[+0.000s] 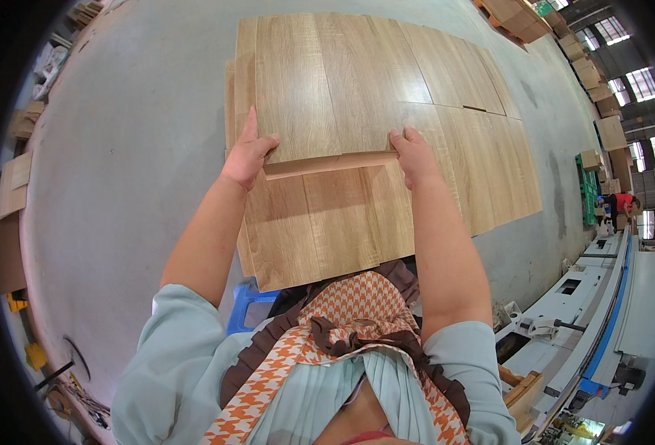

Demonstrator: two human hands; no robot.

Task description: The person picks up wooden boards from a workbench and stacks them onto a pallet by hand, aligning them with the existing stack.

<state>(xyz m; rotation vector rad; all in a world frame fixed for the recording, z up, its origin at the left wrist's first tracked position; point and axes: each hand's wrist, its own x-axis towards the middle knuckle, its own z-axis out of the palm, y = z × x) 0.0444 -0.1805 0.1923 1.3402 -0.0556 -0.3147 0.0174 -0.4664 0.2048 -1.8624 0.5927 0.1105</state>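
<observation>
Both my hands grip the near edge of a group of wood-grain boards [327,83] that lies over other boards. My left hand [249,151] holds its near left corner, with the thumb on top and the index finger along the left side. My right hand [414,154] clasps the near edge farther right, its thumb on the top face. That near edge stands raised above lower wood-grain boards [310,228], casting a shadow on them. More boards [483,161] lie side by side to the right. The undersides of both hands are hidden.
A blue plastic stool [242,306] stands at the near left of the boards. A long machine with a blue rail [611,334] runs along the right. Cardboard boxes [611,133] and a green pallet [587,189] are beyond it, near a person in red [623,201]. Loose panels [14,183] lean at the far left.
</observation>
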